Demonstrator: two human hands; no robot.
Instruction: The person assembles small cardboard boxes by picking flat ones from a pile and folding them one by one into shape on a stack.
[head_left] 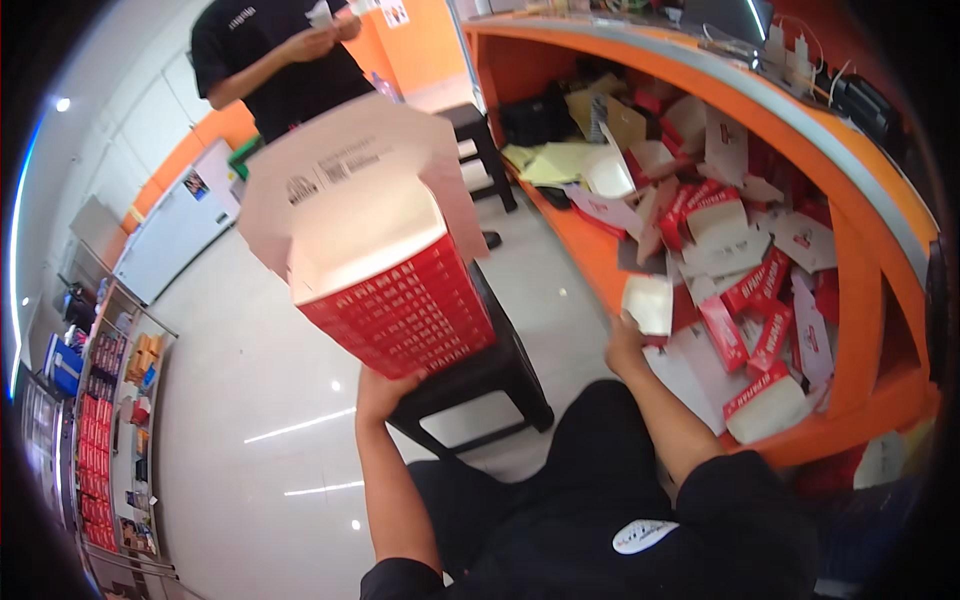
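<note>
A tall stack of nested red food boxes (400, 318) stands on a black plastic stool (520, 385). The top box is open, with its white inside and raised flaps (350, 165) showing. At the stack's lower near edge is my left hand (390, 395), closed against it with some fingers hidden. To the right, my right hand (625, 347) pinches the near left edge of an open paper box (650, 303) with a pale inside. That box is at the front of an orange shelf (590, 262) heaped with loose boxes.
More red and white boxes (765, 285) lie jumbled in the shelf. A person in black (285, 60) stands beyond the stack, holding small white paper. Another black stool (480, 135) is behind. A rack of goods (105, 430) stands at the left; cables (800, 65) lie on the counter.
</note>
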